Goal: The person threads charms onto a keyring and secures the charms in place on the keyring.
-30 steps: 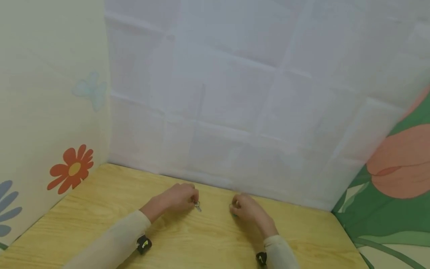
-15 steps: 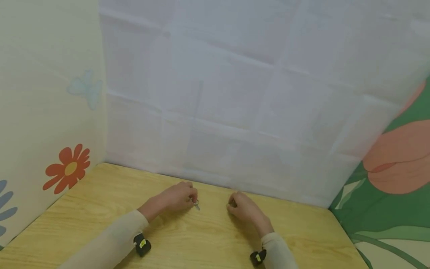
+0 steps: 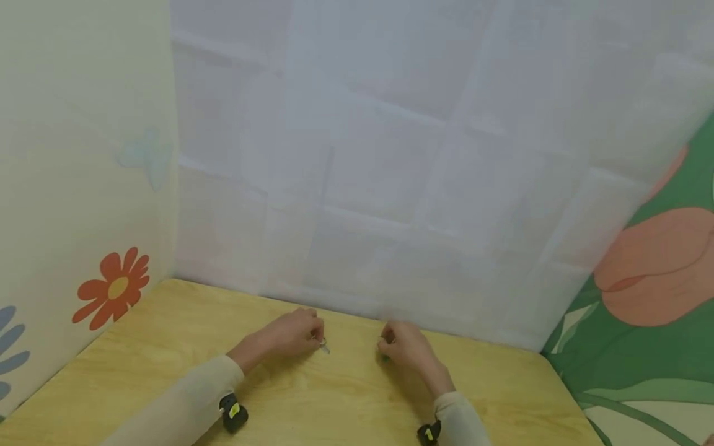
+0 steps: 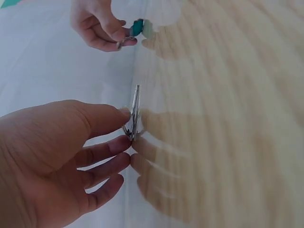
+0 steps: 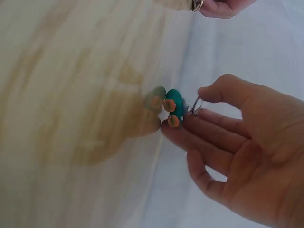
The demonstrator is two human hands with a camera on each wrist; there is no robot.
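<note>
Between thumb and index finger, my left hand (image 3: 292,333) pinches a ring of silver keys (image 4: 136,111) just above the table (image 3: 323,402). In the head view a key (image 3: 325,349) shows past the fingertips. My right hand (image 3: 409,348) pinches the thin metal ring (image 5: 196,105) of a small green keychain charm (image 5: 175,102) with two orange round parts. This charm hangs at or just above the tabletop; contact is hard to tell. The two hands are apart, near the table's back edge, and the right fingers mostly cover the charm in the head view.
A creased white sheet (image 3: 357,186) rises behind the table's back edge. On the left stands a cream panel with a red flower (image 3: 114,288); on the right, a green panel with pink petals (image 3: 658,272). Black wrist cameras (image 3: 234,414) sit below both hands.
Both hands keep their grips and stay in nearly the same places. The view shifts slightly. The green charm, hidden by the right fingers half a second ago, peeks out again.
</note>
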